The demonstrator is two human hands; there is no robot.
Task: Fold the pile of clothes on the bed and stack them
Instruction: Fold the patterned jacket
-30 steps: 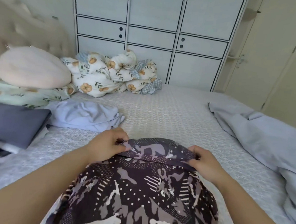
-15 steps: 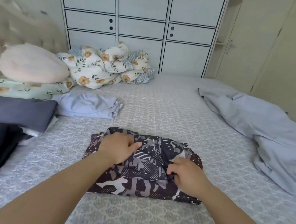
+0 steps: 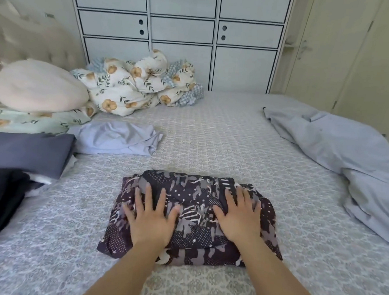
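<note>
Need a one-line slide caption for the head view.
Both hands, left hand and right hand, press flat on a folded dark patterned garment on the bed.

Place: a home bedroom
Furniture: a bed point(image 3: 212, 134) with a padded headboard point(image 3: 24, 36), and a white wardrobe point(image 3: 181, 31) behind it
Bedding: a pillow point(image 3: 39, 88) and a flowered quilt point(image 3: 135, 85)
Exit: a door point(image 3: 322, 48)

A: Near centre of the bed point(image 3: 212, 137)?
B: Folded garment point(image 3: 191, 218), left hand point(image 3: 150, 220) and right hand point(image 3: 239, 217) flat on it, side by side.
A: Left side?
B: Folded stack point(image 3: 23, 151) at the edge; small folded cloth point(image 3: 115, 139) just right of it; pillow point(image 3: 39, 88) behind.
A: Far end?
B: Bunched quilt point(image 3: 138, 85) before the wardrobe point(image 3: 181, 31). Loose sheet point(image 3: 338, 152) right.
</note>
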